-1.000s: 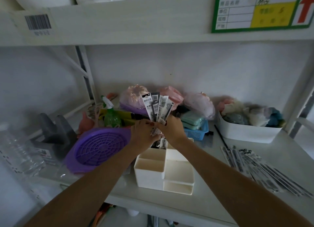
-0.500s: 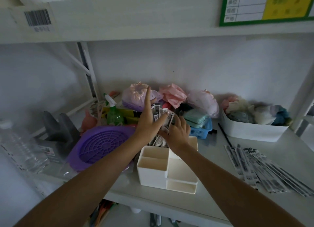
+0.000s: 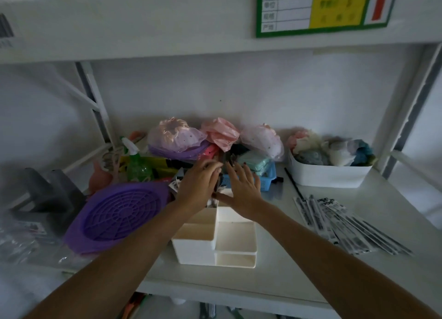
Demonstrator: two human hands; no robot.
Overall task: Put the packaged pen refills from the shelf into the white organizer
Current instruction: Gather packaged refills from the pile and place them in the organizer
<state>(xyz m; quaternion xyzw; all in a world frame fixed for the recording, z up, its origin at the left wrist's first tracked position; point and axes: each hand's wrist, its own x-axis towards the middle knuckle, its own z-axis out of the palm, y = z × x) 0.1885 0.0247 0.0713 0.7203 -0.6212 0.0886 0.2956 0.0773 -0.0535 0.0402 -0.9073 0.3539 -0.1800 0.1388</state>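
Both hands meet above the rear compartments of the white organizer, palms facing each other with fingers stretched forward. The left hand and the right hand press from either side against a small bunch of packaged pen refills, whose dark, blurred tops poke up between the fingertips. The lower ends of these packets drop toward the organizer's back left compartment, where a sliver of printed packaging shows just under the left palm. Neither grip is curled shut: the fingers are extended, so the hands flatten against the packets rather than wrap them.

The organizer stands near the front edge of the shelf, its front compartments bare. To the right, well apart from the hands, a fanned pile of more packaged refills lies flat on the shelf. Behind that pile sits a white bin filled with soft pastel items. Just behind the right hand is a small blue basket, and left of the organizer a purple round strainer leans against a green spray bottle. Bagged pink and lilac goods crowd the back wall.
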